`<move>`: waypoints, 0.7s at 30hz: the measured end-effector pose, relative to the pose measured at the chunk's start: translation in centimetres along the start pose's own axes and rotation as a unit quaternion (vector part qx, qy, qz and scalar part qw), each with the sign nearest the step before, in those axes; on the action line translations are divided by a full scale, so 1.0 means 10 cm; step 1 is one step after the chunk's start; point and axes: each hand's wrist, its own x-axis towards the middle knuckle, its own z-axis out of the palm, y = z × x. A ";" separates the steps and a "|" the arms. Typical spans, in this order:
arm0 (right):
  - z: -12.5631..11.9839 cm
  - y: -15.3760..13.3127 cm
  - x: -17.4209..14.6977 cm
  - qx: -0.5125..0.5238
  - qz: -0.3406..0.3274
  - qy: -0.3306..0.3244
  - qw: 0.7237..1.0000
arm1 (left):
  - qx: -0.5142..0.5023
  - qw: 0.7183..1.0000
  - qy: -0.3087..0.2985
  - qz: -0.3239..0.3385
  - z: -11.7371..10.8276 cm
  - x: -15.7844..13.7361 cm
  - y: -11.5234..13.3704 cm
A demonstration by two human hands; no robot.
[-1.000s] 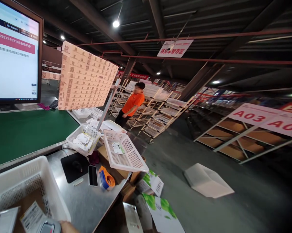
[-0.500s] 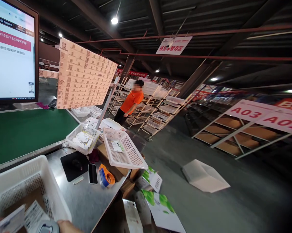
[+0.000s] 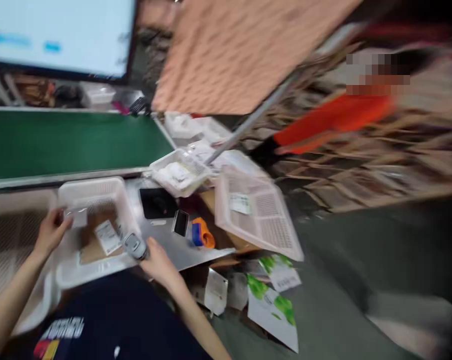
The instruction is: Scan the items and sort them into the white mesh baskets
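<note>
My left hand [image 3: 53,231] pinches a small clear plastic packet [image 3: 77,216] over the left side of a white perforated basket [image 3: 94,187]. Inside that basket lie brown cardboard [image 3: 90,245] and a white printed label [image 3: 107,237]. Closed around a grey handheld barcode scanner [image 3: 134,245], my right hand [image 3: 156,260] is at the basket's right rim. The scanner's head tilts over the basket. Motion blur hides the print on the packet.
A monitor [image 3: 60,35] stands beyond the green conveyor belt [image 3: 71,145]. On the metal table lie a mouse pad [image 3: 150,202], a phone [image 3: 180,223] and an orange-blue tape dispenser [image 3: 202,234]. A white basket [image 3: 286,220] overhangs the edge. A person in orange [image 3: 338,120] stands behind.
The view has swung down and left, bringing both hands and the basket fully into sight. Packet and scanner stay in my hands. The monitor display has changed.
</note>
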 end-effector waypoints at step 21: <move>0.42 -0.04 0.57 -0.125 -0.064 -0.208 0.968 | -0.214 0.974 0.066 0.018 -0.19 0.21 -0.24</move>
